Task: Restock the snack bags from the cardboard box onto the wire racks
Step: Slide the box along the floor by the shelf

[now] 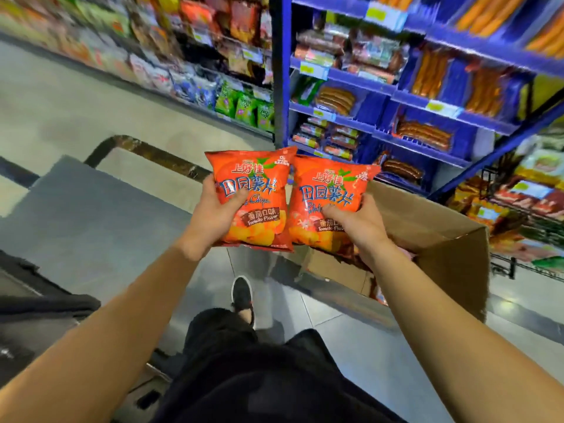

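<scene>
Bare forearms, no sleeves; black shorts (259,377); black shoe (242,293), white sole.

Left hand (213,209): grips the left chip bag (253,196) by its left edge, thumb across the front.
Right hand (357,221): grips the right chip bag (329,199) by its right edge.
Bags: side by side, inner edges touching, held above the floor in front of the person.
Cardboard box (439,239): on the floor, right of and below the bags, open at the top.
Shelving unit (381,87): behind the box and bags.
Wire rack (525,221): right of the box.
Shoe (242,294): on the floor below the bags.
</scene>
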